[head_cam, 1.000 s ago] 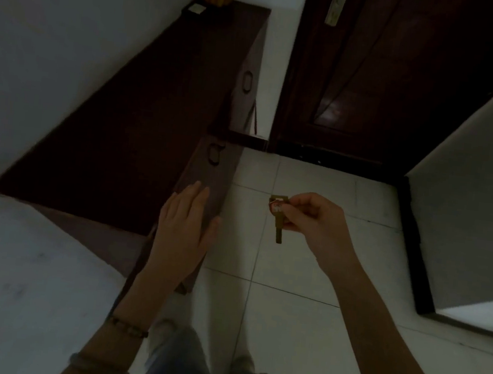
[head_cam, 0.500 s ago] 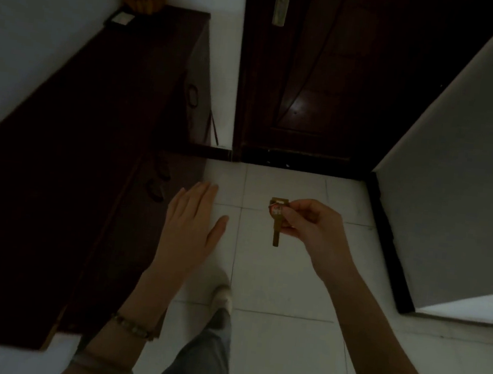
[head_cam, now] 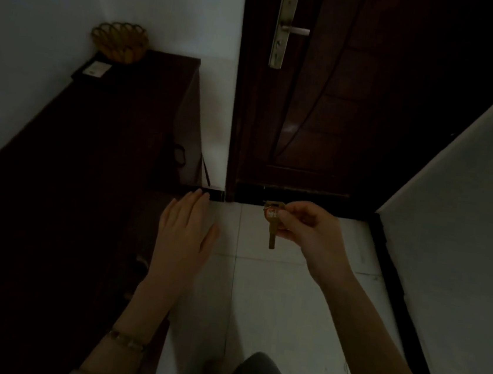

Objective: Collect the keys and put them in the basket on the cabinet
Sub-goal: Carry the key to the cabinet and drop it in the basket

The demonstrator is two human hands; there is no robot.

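My right hand (head_cam: 311, 228) pinches a brass key (head_cam: 272, 225) with a red tag at its head, and the blade hangs straight down over the tiled floor. My left hand (head_cam: 183, 235) is flat, fingers together and extended, holding nothing, next to the front of the dark wooden cabinet (head_cam: 80, 174). A woven yellow basket (head_cam: 120, 41) stands at the far end of the cabinet top, against the white wall, well ahead of both hands.
A small dark card or box with a white label (head_cam: 94, 70) lies just before the basket. A dark wooden door (head_cam: 355, 107) with a metal handle (head_cam: 284, 31) closes the corridor ahead. A grey wall (head_cam: 463, 242) bounds the right side. The floor is pale tile.
I have walked forward along the cabinet: the basket and door are closer and lower in view. Both hands keep their poses, the key still held in the right.
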